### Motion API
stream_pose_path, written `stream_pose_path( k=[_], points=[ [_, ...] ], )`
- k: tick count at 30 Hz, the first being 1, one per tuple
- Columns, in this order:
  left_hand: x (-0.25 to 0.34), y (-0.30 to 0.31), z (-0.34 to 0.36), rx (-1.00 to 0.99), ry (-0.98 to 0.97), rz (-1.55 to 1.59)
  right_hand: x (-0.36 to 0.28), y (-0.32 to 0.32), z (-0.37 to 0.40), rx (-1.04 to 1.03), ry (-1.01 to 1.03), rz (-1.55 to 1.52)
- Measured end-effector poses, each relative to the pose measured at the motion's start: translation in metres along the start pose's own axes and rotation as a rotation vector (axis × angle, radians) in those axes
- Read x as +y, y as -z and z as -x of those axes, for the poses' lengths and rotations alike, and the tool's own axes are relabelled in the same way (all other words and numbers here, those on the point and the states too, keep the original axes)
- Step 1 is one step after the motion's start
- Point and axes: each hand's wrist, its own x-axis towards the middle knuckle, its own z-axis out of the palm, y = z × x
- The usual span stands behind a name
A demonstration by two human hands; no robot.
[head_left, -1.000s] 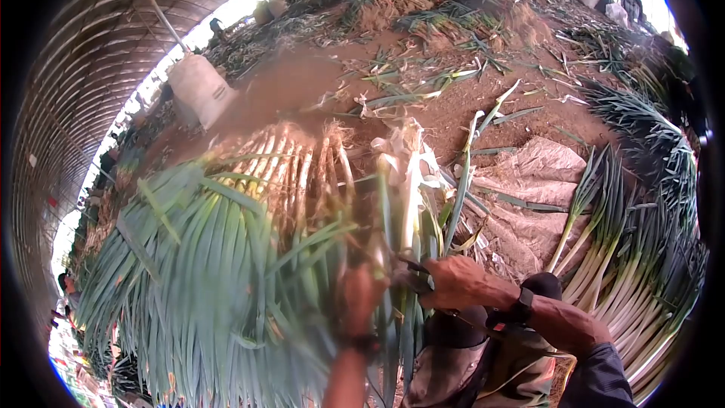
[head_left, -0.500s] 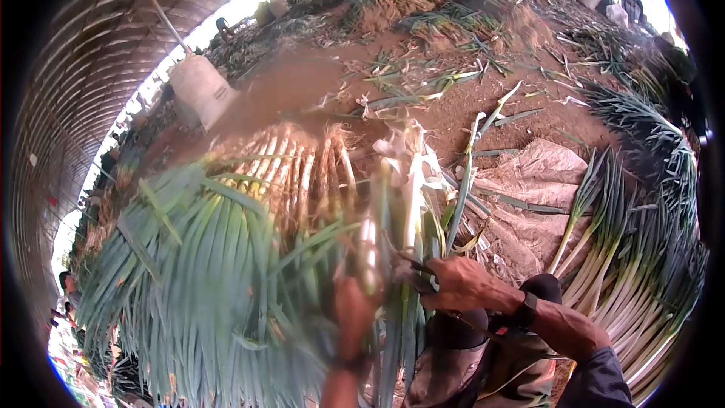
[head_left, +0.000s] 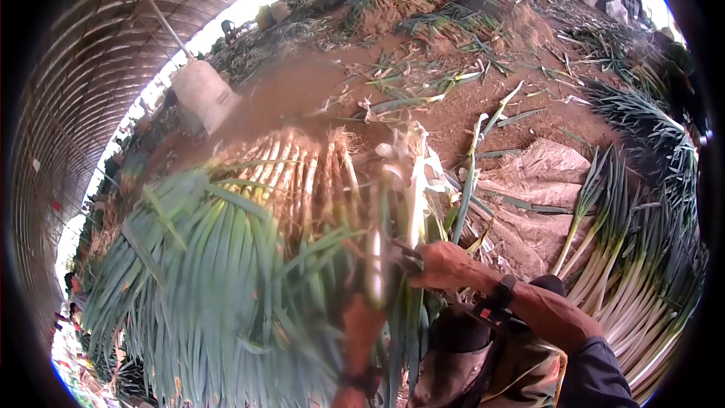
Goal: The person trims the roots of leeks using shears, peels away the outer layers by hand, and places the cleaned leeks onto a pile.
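My left hand is low in the middle, blurred by motion, with its fingers smeared against a pale green-onion stalk. Just right of that stalk, my right hand is closed round a small dark tool, its far end blurred. A thick white stalk with loose peeled skin rises beyond my right hand. To the left lies a large pile of green onions, leaves toward me and brown roots pointing away.
Cleaner onions lie in a row at the right, beside a crumpled brown sack. A white sack stands on the soil at upper left, by a pole. More onion heaps and distant people are farther back.
My right hand has moved slightly up and left with the tool. The left hand has shifted slightly down and right, still blurred. The view has shifted slightly.
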Motion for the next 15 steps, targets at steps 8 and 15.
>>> stream_pose_path(
  k=[8, 15],
  points=[
    [-0.008, -0.003, 0.000, -0.030, 0.049, 0.121, 0.002, 0.004, -0.042, 0.043, -0.032, 0.117],
    [0.013, 0.029, -0.016, -0.492, 0.243, 0.624, -0.004, 0.021, -0.032, 0.050, -0.050, 0.018]
  ],
)
